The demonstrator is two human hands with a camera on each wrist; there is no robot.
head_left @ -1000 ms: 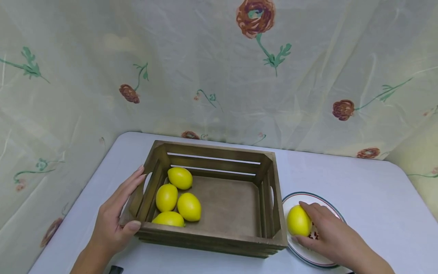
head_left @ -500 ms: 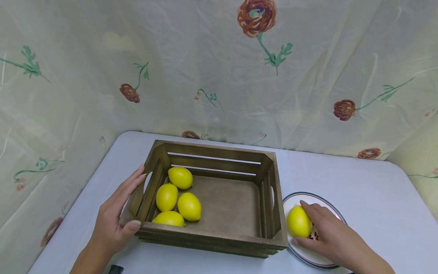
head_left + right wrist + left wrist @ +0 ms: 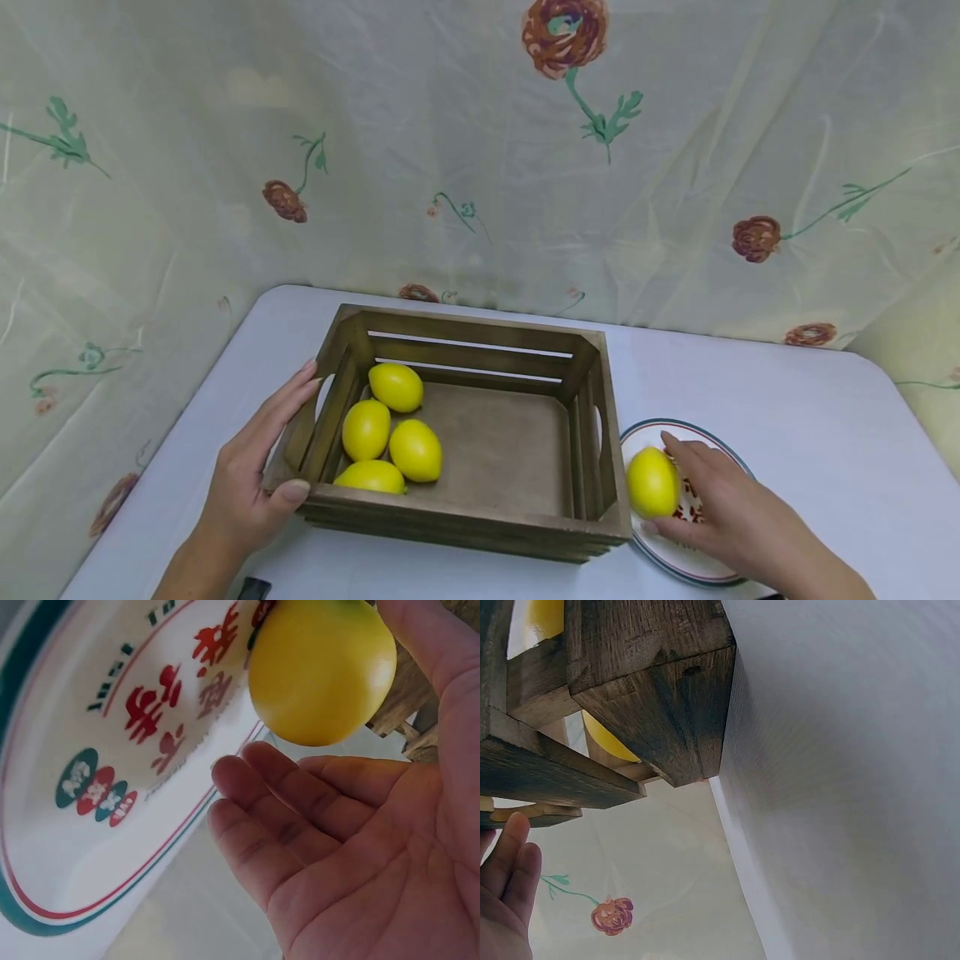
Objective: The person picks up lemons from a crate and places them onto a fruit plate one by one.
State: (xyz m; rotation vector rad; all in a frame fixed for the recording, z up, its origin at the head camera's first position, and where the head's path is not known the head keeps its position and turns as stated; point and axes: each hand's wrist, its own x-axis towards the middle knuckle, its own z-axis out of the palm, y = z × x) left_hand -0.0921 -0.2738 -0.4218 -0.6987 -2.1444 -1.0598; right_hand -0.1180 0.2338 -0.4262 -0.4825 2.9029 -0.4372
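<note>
A brown slatted wooden crate stands on the table, with several lemons, one of them a lemon, grouped in its left half. My left hand rests along the crate's left end, fingers nearly straight at the upper rim and thumb at the front corner. In the left wrist view its fingers reach the crate's edge. Right of the crate, another lemon sits on a white plate with red lettering. My right hand is spread loosely beside that lemon; the right wrist view shows a gap between its relaxed fingers and the lemon.
The plate lies close against the crate's right end. A small black object is at the table's front left. A floral curtain hangs behind the white table and around its sides.
My right hand's fingers have loosened and drawn back slightly to the right from the lemon, exposing more of the plate's lettering. The left hand and the crate have stayed in place.
</note>
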